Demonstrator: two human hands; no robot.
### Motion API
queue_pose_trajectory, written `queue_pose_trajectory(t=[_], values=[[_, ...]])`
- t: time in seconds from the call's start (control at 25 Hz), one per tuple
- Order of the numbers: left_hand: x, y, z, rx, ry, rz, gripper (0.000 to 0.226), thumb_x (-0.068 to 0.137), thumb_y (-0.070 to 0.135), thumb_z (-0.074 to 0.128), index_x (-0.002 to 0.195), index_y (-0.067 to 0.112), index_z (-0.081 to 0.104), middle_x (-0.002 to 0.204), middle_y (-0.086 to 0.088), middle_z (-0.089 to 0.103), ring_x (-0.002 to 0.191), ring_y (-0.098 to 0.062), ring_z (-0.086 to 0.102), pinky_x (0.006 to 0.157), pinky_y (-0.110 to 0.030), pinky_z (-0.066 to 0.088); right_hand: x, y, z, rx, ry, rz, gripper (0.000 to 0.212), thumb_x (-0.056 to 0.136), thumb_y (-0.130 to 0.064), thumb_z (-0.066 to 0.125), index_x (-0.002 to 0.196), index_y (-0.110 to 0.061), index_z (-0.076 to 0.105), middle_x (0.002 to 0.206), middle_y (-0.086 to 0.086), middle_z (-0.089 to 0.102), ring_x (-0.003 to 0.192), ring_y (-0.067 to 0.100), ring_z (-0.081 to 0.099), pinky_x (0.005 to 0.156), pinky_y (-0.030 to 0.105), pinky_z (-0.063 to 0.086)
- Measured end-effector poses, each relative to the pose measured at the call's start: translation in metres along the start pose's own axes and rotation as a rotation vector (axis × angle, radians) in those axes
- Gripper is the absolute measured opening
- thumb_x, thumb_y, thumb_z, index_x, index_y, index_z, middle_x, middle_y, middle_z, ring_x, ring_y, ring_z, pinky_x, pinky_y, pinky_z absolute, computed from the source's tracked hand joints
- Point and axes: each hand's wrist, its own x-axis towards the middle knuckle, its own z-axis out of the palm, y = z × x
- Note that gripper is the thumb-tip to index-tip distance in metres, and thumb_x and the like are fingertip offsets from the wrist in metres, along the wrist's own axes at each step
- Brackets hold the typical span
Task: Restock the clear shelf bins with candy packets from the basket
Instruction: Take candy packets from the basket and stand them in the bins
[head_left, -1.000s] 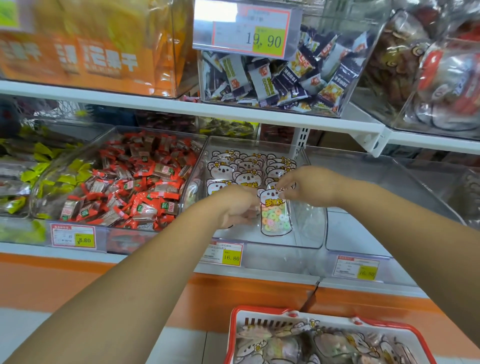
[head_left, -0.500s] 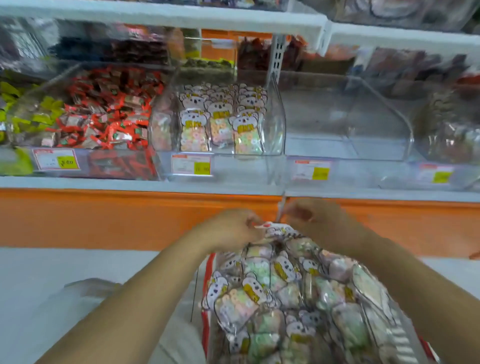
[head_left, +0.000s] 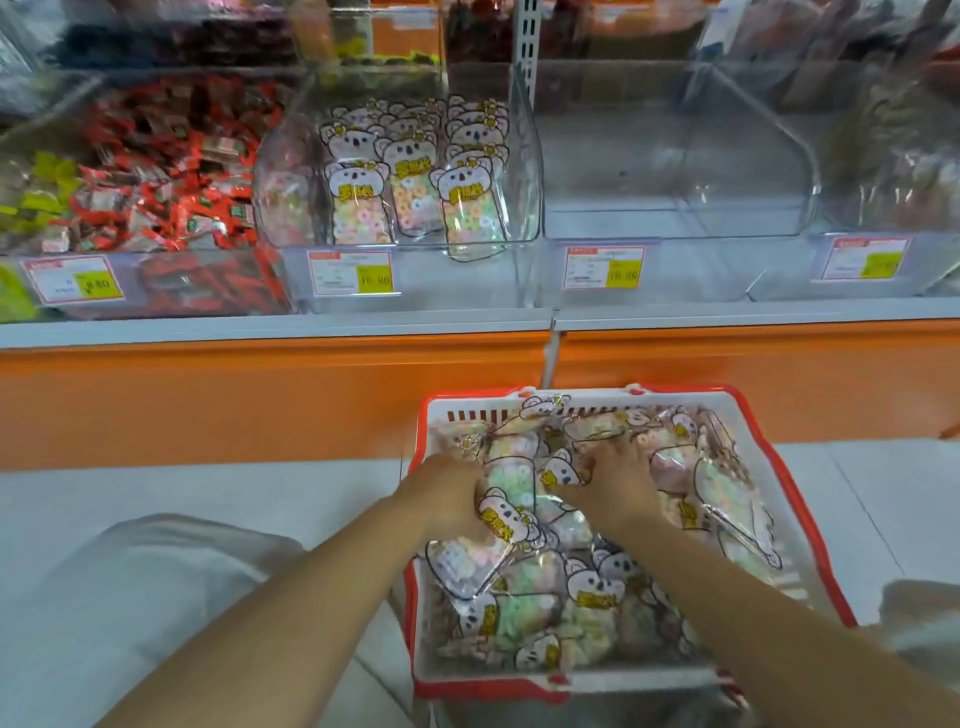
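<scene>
A red-and-white basket (head_left: 776, 470) on the floor is full of koala-print candy packets (head_left: 597, 587) with pastel rings. My left hand (head_left: 447, 491) is at the basket's left side, its fingers curled round the edge of one packet (head_left: 506, 514). My right hand (head_left: 618, 478) reaches into the middle of the pile, fingers bent down onto a packet (head_left: 558, 470) with the thumb against it. On the shelf above, a clear bin (head_left: 524, 171) holds several rows of the same packets (head_left: 358, 208) standing upright.
To the right of that bin stands an empty clear bin (head_left: 675, 218). To its left, a bin of red-wrapped candies (head_left: 156, 171). Price tags (head_left: 350, 273) line the shelf front. An orange base panel (head_left: 260, 395) runs below the shelf. My knees flank the basket.
My hands left the shelf bin, where they had set a packet, and came down into the basket. My view dropped with them, and both hands now dig deeper into the packets.
</scene>
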Motion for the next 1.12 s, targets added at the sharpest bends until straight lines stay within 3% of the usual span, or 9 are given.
queue_pose_trajectory(t=[0.12, 0.24, 0.48, 0.6, 0.68, 0.8, 0.88, 1.0, 1.12], values=[[0.003, -0.002, 0.003, -0.016, 0.018, -0.014, 0.046, 0.071, 0.038, 0.084, 0.107, 0.016, 0.064, 0.122, -0.009, 0.049, 0.102, -0.023, 0.054, 0.082, -0.03, 0.048, -0.004, 0.005, 0.0, 0.239, 0.031, -0.042, 0.024, 0.084, -0.032, 0.071, 0.088, -0.017, 0.052, 0.098, 0.0, 0.054, 0.103, 0.023, 0.048, 0.085, 0.033, 0.042], [0.003, 0.0, 0.005, -0.027, 0.049, -0.03, 0.058, 0.073, 0.041, 0.082, 0.118, 0.014, 0.056, 0.127, -0.008, 0.045, 0.105, -0.025, 0.054, 0.079, -0.031, 0.045, -0.009, 0.004, -0.005, 0.554, -0.003, -0.064, 0.014, 0.091, -0.021, 0.064, 0.092, -0.013, 0.052, 0.087, 0.006, 0.059, 0.075, 0.019, 0.051, 0.062, 0.029, 0.041], [0.005, 0.01, 0.014, 0.035, -0.095, -0.019, 0.054, 0.078, 0.05, 0.075, 0.102, 0.002, 0.064, 0.115, -0.013, 0.052, 0.101, -0.028, 0.053, 0.078, -0.033, 0.045, -0.009, 0.007, -0.028, 0.901, 0.08, -0.054, 0.01, 0.093, -0.015, 0.063, 0.089, -0.025, 0.063, 0.086, 0.0, 0.062, 0.079, 0.015, 0.057, 0.067, 0.023, 0.045], [0.006, 0.011, 0.009, -0.225, -0.083, 0.009, 0.033, 0.081, 0.03, 0.077, 0.082, 0.013, 0.048, 0.08, -0.003, 0.041, 0.067, -0.016, 0.039, 0.057, -0.029, 0.029, -0.006, 0.011, -0.04, 1.004, 0.138, -0.049, 0.01, 0.093, -0.016, 0.064, 0.089, -0.025, 0.068, 0.084, -0.003, 0.065, 0.078, 0.014, 0.06, 0.067, 0.025, 0.049], [0.008, 0.007, -0.001, -0.505, -0.08, -0.015, 0.034, 0.085, 0.023, 0.074, 0.078, 0.017, 0.041, 0.077, 0.001, 0.037, 0.064, -0.014, 0.036, 0.055, -0.026, 0.028, -0.004, 0.014, -0.05, 1.104, 0.151, -0.036, 0.01, 0.093, -0.014, 0.063, 0.089, -0.021, 0.068, 0.086, 0.001, 0.067, 0.071, 0.014, 0.06, 0.058, 0.02, 0.049], [0.013, -0.006, -0.013, -0.877, -0.037, -0.05, 0.031, 0.086, 0.024, 0.075, 0.108, 0.013, 0.057, 0.1, 0.005, 0.052, 0.096, -0.014, 0.049, 0.087, -0.028, 0.043, 0.0, 0.02, -0.062, 1.226, 0.164, -0.042, 0.01, 0.092, -0.014, 0.063, 0.093, -0.019, 0.071, 0.092, 0.007, 0.07, 0.075, 0.025, 0.061, 0.066, 0.038, 0.052], [0.015, -0.012, -0.016, -1.046, 0.024, -0.063, 0.039, 0.085, 0.023, 0.075, 0.119, 0.01, 0.059, 0.113, -0.001, 0.062, 0.102, -0.016, 0.053, 0.091, -0.03, 0.042, 0.002, 0.023, -0.072, 1.221, 0.213, -0.039, 0.009, 0.092, -0.015, 0.063, 0.094, -0.017, 0.072, 0.093, 0.011, 0.071, 0.08, 0.03, 0.061, 0.074, 0.047, 0.052], [0.013, -0.012, -0.019, -1.234, 0.076, -0.136, 0.061, 0.088, 0.029, 0.071, 0.14, 0.01, 0.046, 0.132, -0.007, 0.058, 0.111, -0.019, 0.053, 0.083, -0.025, 0.041, 0.001, 0.025, -0.087, 1.317, 0.177, -0.018, 0.011, 0.091, -0.01, 0.062, 0.087, -0.015, 0.071, 0.09, 0.008, 0.071, 0.074, 0.023, 0.065, 0.07, 0.041, 0.051], [0.009, -0.004, -0.024, -1.392, -0.03, -0.11, 0.085, 0.082, 0.05, 0.068, 0.152, 0.02, 0.029, 0.15, 0.001, 0.04, 0.137, -0.022, 0.038, 0.11, -0.039, 0.032, -0.012, 0.006, -0.085, 1.304, -0.084, -0.092, 0.008, 0.09, -0.009, 0.061, 0.088, -0.008, 0.069, 0.081, 0.004, 0.069, 0.056, 0.016, 0.061, 0.052, 0.03, 0.05]])
